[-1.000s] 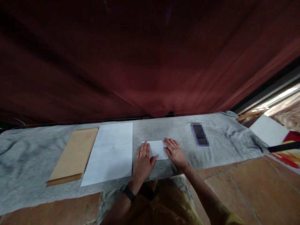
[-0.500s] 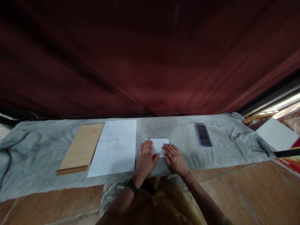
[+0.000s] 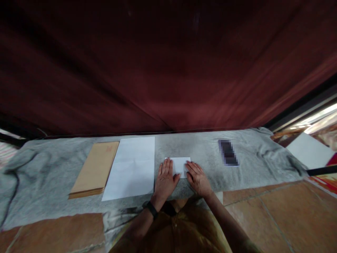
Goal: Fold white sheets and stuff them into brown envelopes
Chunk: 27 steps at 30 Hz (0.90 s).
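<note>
White paper slip (image 3: 179,164), long axis crosswise; left hand (image 3: 165,181) overlaps left end, right hand (image 3: 198,180) right; fingers (image 3: 167,167) flat, nearly together.

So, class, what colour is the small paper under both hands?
White; the small paper shows best in the head view.

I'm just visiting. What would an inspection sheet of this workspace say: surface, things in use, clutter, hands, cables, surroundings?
Surface: grey cloth, wrinkled toward both ends.
Things in use: small paper; left of it, large paper beside a brown stack, probably envelopes.
Clutter: dark phone-like item on the right, pixelated.
Left hand: open, fingers over the small paper's left end.
Right hand: open, fingertips at its right end.
Cables: thin line along the back edge; cannot tell if it is a cable.
Surroundings: dark red curtain behind, tiled floor in front.
</note>
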Tool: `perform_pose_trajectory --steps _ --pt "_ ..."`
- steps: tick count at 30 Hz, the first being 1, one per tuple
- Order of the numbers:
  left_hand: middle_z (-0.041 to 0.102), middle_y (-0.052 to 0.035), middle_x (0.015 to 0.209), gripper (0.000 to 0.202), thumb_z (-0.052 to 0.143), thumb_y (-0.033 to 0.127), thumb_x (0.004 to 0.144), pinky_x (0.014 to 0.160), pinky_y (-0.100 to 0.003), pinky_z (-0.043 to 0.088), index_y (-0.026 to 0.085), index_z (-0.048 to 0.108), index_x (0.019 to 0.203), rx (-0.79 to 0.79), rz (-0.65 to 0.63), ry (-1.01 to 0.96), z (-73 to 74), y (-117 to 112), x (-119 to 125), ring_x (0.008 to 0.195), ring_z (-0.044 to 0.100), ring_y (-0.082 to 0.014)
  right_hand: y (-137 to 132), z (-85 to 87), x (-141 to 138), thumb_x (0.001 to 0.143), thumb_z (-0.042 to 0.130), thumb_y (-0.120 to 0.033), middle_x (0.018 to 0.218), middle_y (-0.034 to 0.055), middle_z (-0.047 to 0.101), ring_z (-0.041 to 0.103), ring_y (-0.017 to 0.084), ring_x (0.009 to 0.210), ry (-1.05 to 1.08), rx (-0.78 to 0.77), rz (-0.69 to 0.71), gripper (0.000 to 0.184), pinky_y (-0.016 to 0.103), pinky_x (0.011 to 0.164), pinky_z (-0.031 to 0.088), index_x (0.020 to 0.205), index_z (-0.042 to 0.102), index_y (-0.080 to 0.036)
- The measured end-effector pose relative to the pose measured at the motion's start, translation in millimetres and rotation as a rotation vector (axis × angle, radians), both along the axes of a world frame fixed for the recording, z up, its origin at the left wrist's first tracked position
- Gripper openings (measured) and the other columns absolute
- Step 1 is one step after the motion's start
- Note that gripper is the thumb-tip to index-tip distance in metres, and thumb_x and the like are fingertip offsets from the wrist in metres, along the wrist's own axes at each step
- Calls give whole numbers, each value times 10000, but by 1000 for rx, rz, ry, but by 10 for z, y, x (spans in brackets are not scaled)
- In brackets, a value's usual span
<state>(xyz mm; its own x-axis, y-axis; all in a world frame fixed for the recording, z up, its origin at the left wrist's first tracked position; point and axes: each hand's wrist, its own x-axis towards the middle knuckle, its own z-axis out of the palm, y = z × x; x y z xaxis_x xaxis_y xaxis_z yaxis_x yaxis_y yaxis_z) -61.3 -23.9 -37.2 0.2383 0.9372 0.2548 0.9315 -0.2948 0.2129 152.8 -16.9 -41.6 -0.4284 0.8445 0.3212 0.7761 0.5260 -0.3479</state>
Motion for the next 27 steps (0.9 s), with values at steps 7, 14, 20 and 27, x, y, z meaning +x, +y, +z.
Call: perform_pose_trajectory --steps 7,14,20,27 --pt "366 -202 1592 706 477 457 975 1210 -508 292 54 335 1536 -6 -5 -7 25 7 -6 1505 296 -310 1 14 -6 1004 458 -273 1514 109 506 450 268 1415 -26 -28 -20 479 530 1166 401 1475 472 -184" --pt "322 -168 1621 618 508 432 977 1194 -526 306 177 401 1530 -32 -25 1 105 7 -16 1508 285 -332 3 55 -9 1013 441 -279 1550 115 460 404 266 1445 -49 -70 -16 497 529 1184 369 1498 440 -167" --pt "345 -167 1612 622 517 447 972 1189 -531 310 182 413 1525 -39 -21 2 95 13 -9 1502 296 -339 18 34 -3 1002 444 -266 1524 120 492 434 270 1425 -18 -78 -35 502 536 1166 390 1497 447 -182" --pt "346 -183 1607 627 519 450 971 1201 -524 287 159 423 1517 -34 -16 -6 83 6 2 1495 311 -341 16 28 4 1002 428 -246 1525 122 490 430 270 1428 -22 -57 -95 508 530 1183 365 1505 433 -177"
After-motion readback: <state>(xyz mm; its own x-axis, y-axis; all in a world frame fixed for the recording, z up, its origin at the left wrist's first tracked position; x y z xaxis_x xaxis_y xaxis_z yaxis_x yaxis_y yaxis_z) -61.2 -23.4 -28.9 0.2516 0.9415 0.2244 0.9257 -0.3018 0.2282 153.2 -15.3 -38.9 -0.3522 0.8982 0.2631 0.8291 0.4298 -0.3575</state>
